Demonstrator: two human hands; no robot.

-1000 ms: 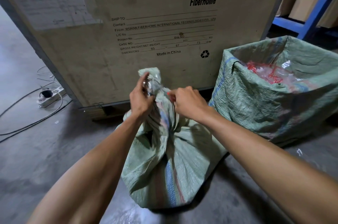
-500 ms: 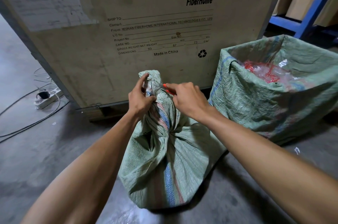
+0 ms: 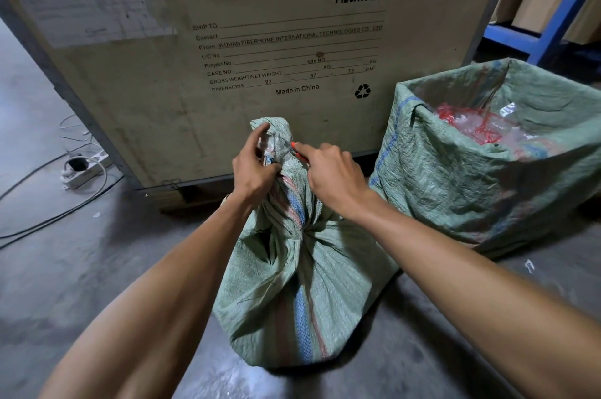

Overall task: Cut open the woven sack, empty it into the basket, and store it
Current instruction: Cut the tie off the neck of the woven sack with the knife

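Woven sack [image 3: 302, 294] stands on the concrete floor [image 3: 81, 284] between our forearms. Our left hand [image 3: 253, 167] grips its bunched, taped neck, fingers curled round it. Our right hand [image 3: 331, 174] pinches a red cutter [image 3: 294, 147], tip touching the neck. Lined basket [image 3: 471, 177] just right; crate [image 3: 260, 50] behind.

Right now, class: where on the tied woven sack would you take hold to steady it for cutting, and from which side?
Grip the bunched neck of the woven sack from its left, as the left hand does: it is narrow, gathered and upright.
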